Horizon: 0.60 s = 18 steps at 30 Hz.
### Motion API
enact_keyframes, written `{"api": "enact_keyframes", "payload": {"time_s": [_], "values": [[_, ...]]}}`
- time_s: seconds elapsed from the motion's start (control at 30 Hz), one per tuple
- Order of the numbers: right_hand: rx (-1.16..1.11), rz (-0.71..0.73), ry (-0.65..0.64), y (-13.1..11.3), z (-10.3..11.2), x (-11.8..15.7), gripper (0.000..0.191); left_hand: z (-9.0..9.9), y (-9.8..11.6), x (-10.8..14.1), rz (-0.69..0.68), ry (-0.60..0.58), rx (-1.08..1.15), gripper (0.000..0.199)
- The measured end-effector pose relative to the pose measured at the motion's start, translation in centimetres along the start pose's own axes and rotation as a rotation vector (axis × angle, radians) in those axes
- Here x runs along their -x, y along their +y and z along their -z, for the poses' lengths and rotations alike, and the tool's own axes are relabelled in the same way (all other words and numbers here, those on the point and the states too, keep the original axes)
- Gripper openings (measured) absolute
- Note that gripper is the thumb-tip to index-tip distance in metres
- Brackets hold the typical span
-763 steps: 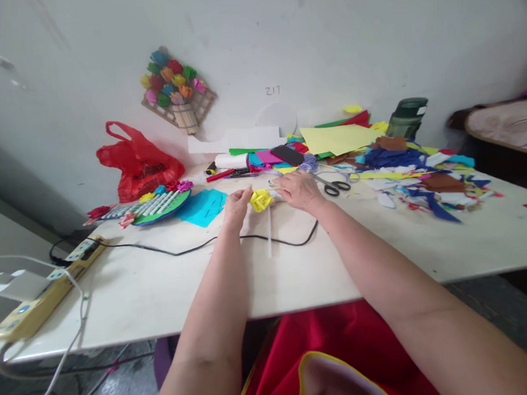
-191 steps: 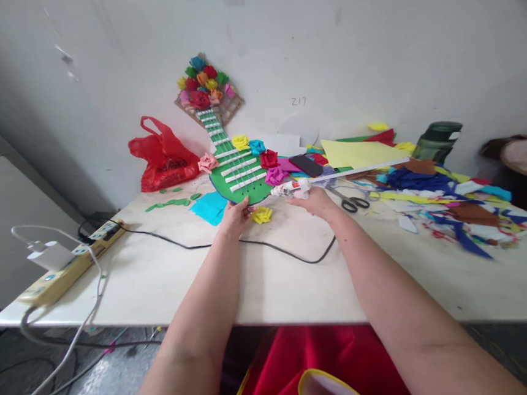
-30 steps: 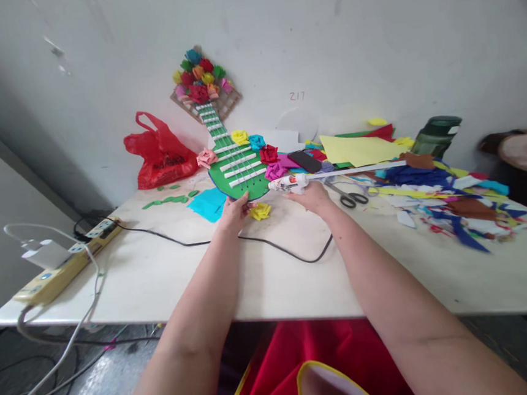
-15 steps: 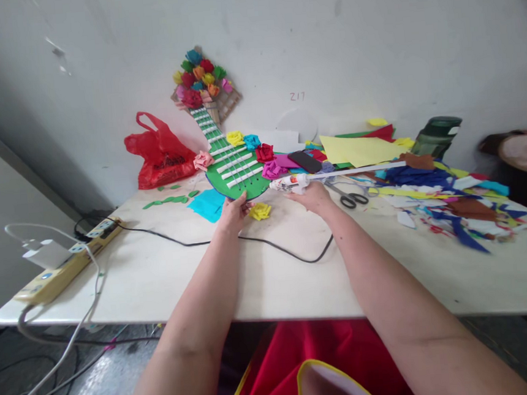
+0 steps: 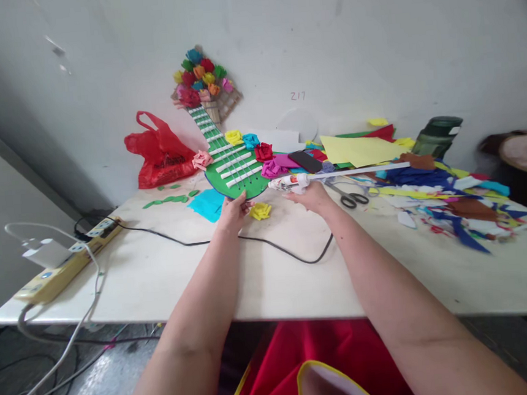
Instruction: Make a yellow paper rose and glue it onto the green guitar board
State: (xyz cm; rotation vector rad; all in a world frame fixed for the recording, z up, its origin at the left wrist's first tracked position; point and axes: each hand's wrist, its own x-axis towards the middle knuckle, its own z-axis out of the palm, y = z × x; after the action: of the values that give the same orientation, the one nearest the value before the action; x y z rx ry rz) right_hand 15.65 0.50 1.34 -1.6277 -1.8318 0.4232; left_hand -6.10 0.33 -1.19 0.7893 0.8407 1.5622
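My left hand (image 5: 237,212) grips the bottom edge of a green paper lute (image 5: 220,175), which has white strips and thin strings on its face. Paper flowers in pink, yellow, blue, red and magenta sit along the lute's sides. In my right hand (image 5: 312,198) is a white glue gun (image 5: 290,183), its nozzle at the lute's lower right edge. A long white glue stick (image 5: 358,170) juts out of the gun's back to the right. Just right of my left fingers, a yellow paper flower (image 5: 260,210) lies on the table.
A blue paper sheet (image 5: 209,205) and green paper leaves (image 5: 171,199) lie at left, near a red plastic bag (image 5: 161,154). Scissors (image 5: 353,199), a phone (image 5: 305,160), coloured scraps (image 5: 471,207) and a green bottle (image 5: 438,136) are at right. A black cord (image 5: 277,251) crosses to the power strip (image 5: 70,263).
The lute has shifted very slightly to the left. The glue gun's tip has moved a little left along the lute's edge, and both hands keep their hold.
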Motion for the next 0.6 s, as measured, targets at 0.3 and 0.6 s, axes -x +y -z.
{"api": "enact_keyframes", "payload": {"time_s": [0.3,0.6], "values": [[0.076,0.045,0.051,-0.8,0.3,0.6,0.042,-0.3,0.1,0.2,-0.012,0.002,-0.033,0.044],[0.156,0.04,0.045,-1.3,0.5,0.8,0.043,-0.2,-0.1,0.1,-0.019,-0.005,-0.053,0.043]]}}
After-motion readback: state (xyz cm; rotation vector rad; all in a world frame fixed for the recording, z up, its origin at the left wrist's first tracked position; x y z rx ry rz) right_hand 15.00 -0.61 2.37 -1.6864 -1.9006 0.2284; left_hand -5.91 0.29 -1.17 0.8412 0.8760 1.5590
